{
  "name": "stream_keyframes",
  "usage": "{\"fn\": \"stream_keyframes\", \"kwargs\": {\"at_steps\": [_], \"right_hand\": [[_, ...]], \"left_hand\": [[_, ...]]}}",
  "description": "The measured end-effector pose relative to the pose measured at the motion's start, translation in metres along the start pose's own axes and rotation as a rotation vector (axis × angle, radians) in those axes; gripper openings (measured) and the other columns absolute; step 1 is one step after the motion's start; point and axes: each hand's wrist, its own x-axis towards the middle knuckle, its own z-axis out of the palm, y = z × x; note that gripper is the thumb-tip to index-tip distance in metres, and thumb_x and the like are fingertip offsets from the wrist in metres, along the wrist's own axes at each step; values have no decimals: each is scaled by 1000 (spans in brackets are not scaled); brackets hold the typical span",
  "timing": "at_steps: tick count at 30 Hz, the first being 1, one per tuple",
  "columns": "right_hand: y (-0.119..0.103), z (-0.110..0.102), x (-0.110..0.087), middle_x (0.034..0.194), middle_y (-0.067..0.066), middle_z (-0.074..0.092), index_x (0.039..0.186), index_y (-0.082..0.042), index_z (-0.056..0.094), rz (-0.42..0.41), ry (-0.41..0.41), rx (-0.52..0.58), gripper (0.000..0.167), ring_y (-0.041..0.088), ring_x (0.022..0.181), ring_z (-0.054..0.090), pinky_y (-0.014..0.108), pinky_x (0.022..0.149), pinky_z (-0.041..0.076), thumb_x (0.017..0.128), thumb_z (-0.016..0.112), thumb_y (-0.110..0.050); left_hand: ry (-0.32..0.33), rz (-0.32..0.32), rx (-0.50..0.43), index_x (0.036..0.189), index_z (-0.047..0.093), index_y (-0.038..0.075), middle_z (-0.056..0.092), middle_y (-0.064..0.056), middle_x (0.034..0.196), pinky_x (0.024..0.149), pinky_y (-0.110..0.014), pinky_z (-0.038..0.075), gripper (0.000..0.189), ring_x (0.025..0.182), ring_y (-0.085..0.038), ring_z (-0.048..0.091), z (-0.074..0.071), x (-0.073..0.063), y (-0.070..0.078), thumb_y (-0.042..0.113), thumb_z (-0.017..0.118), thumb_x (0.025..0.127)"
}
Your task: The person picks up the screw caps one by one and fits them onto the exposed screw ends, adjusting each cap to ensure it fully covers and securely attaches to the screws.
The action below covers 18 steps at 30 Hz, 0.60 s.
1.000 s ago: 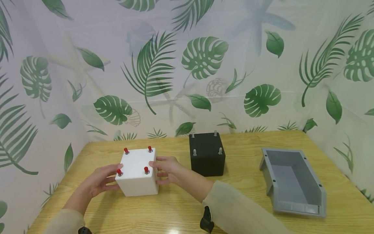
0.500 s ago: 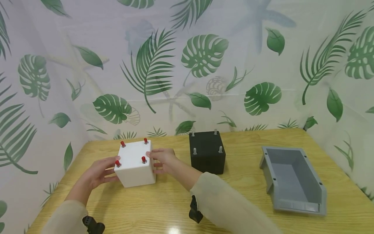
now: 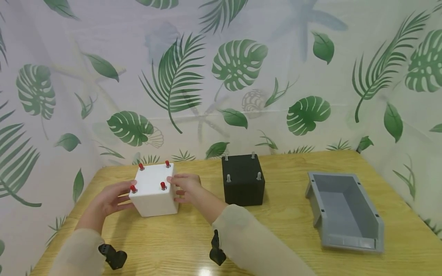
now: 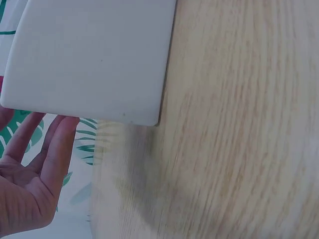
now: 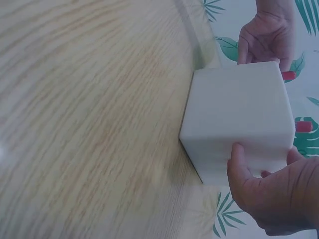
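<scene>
Both hands hold a white box (image 3: 154, 203) by opposite sides at the left of the table. Red-capped pegs (image 3: 163, 186) stand up at its top corners. The left hand (image 3: 112, 197) has its thumb at the top edge and its fingers spread along the left side. On the other side the right hand (image 3: 188, 187) lays its thumb on the top edge, fingers against the wall. In the right wrist view the box's lower edge (image 5: 192, 102) sits right at the wood, and the right hand's fingers (image 5: 240, 167) touch its face. The left wrist view shows the left fingertips partly hidden behind the box.
A black box (image 3: 243, 193) with metal pegs at its top corners stands to the right of the white one. Farther right is a grey open-front bin (image 3: 348, 242). A leaf-printed cloth (image 3: 255, 126) hangs behind the wooden table (image 3: 172, 245).
The white box, with both hands on it, has moved toward the back of the table and slightly left. The black box and grey bin have stayed put; the head view has shifted slightly.
</scene>
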Motion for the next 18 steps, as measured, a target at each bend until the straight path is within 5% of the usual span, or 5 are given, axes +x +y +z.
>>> {"fn": "stream_keyframes", "kwargs": {"at_steps": [10,18], "right_hand": [[-1,12,6,116,14,62,108,-7,69,-11,2,10,30,38,109,54,51,90,49,80,76,-16],[-5,8,9,120,13,60,111,-9,68,53,-25,-10,30,37,114,53,50,91,49,82,74,-16]], "left_hand": [[3,-36,-64,141,32,3,21,-22,151,88,-40,53,73,86,-12,58,-10,1,3,40,64,88],[63,-36,-45,138,35,2,46,-16,130,87,-37,53,73,83,-11,61,-6,1,-2,42,66,85]]}}
